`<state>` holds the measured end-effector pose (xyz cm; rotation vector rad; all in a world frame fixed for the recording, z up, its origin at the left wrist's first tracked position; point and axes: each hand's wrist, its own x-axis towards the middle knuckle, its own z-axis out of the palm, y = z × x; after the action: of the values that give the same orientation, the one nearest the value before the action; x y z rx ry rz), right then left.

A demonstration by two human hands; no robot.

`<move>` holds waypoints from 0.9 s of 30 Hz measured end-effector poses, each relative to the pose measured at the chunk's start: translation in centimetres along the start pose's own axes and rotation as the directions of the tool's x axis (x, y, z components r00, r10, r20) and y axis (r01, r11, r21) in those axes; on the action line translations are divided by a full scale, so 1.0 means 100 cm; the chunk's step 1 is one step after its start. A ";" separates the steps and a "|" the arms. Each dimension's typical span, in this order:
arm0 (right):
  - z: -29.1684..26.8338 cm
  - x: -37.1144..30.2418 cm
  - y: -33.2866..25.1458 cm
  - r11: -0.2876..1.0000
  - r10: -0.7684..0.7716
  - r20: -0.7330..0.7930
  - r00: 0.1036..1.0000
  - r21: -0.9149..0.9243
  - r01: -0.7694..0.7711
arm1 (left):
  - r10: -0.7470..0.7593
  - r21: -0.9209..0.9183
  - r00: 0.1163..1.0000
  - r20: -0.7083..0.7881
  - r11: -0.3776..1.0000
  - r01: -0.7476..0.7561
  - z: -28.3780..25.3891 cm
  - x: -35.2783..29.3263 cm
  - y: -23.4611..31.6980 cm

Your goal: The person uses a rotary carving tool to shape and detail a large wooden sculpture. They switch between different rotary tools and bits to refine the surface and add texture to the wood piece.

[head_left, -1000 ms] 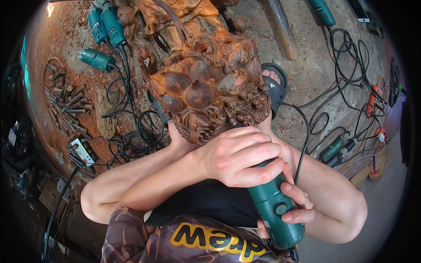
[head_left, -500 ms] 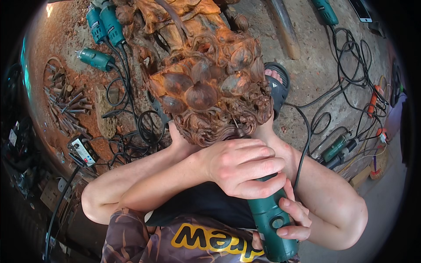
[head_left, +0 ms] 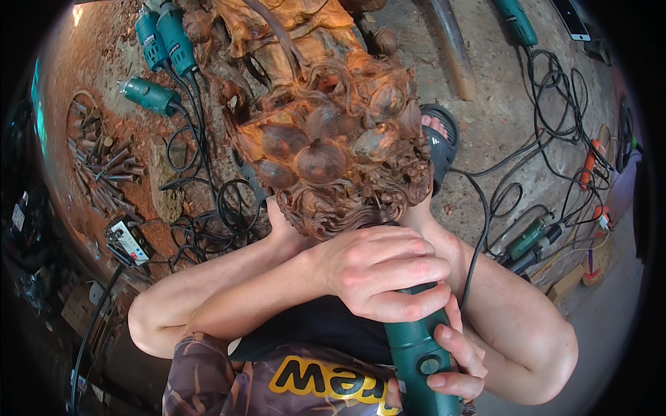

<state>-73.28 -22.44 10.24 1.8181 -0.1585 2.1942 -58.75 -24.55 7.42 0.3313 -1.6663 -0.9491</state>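
Observation:
A green electric die grinder (head_left: 409,340) is held in both my hands, its rear end running off the lower edge of the picture. My left hand (head_left: 392,270) is wrapped over its front end, close to the near edge of a carved brown wood piece (head_left: 322,163). The carving has rounded, bulb-like shapes and, at its near end, curling wavy grooves. My right hand (head_left: 461,360) grips the grinder's body from the right, fingers beside a round cap. The grinder's tip is hidden by my left hand, so I cannot tell whether it touches the wood.
Several other green grinders (head_left: 177,41) with tangled black cords lie left and right. Wooden-looking rods (head_left: 111,166) are heaped at left near a white power box (head_left: 130,241). A long pole (head_left: 451,52), a phone (head_left: 572,19) and an orange-handled tool (head_left: 590,163) lie farther off.
The grinder's body has shifted slightly left and downward, with my right hand moving along with it. My left hand stays wrapped around the front end. The carving has shifted only slightly.

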 end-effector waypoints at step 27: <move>-0.021 0.071 -0.043 0.478 0.878 0.173 0.446 -0.256 -0.840 | -0.059 0.008 0.991 0.122 0.998 0.058 -0.011 0.006 0.005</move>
<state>-75.21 -16.72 16.36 2.2413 -1.6188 2.3141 -57.88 -25.11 8.26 0.3325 -1.7780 -1.0271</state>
